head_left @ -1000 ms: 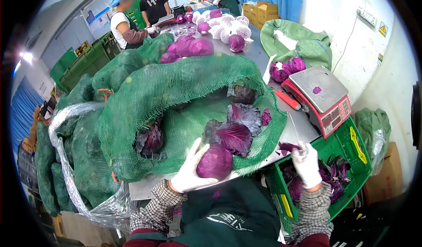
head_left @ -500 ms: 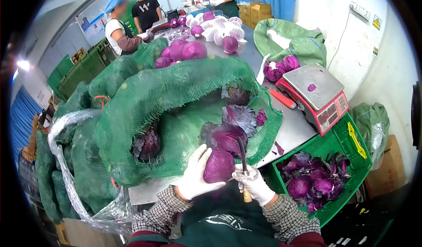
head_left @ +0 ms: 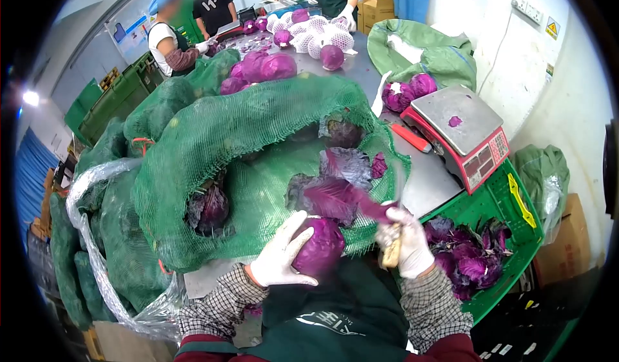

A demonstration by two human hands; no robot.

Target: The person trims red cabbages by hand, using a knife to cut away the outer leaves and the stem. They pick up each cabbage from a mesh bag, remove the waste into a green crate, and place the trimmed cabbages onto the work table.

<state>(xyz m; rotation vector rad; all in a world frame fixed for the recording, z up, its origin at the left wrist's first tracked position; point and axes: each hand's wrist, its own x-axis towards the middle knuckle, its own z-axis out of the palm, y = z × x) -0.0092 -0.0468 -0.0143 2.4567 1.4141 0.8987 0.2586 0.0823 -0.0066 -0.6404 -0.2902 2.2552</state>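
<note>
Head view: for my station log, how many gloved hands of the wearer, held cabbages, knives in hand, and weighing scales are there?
Gloved hands: 2 (left hand, right hand)
Held cabbage: 1
Held knife: 1
Weighing scale: 1
Total: 5

A large green mesh sack is being spread open across the steel table, and a red-bodied scale is being kept at the table's right edge. Loose purple leaves are being held in a green crate just beside that edge. At the far end, net-wrapped cabbages are being attended by other people.
</note>
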